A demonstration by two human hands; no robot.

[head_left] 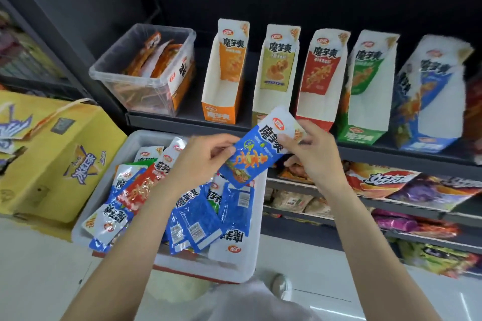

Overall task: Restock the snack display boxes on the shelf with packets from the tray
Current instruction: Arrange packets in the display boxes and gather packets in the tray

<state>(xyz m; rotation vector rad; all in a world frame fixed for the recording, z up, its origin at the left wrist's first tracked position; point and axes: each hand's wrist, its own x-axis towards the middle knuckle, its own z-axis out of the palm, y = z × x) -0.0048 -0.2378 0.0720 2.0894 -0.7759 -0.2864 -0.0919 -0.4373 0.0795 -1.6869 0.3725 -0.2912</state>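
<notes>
On the shelf (187, 122) across the upper frame, the blue display box (427, 101) at far right awaits matching stock; below centre sits the tray (250, 255) — above it a blue packet (257, 151) is pinched by left hand (206, 159) and right hand (313, 151), ready for carrying rightward

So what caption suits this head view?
Both hands, left hand and right hand, hold a blue packet above the tray.

The blue packet (257, 150) and those heaped in the smooth grey plastic tray (250, 258) are glossy film — the display boxes (221, 70) matt printed card, the tub (135, 81) clear plastic, the shelf (187, 122) dark matt metal, the floor (39, 268) shiny.
</notes>
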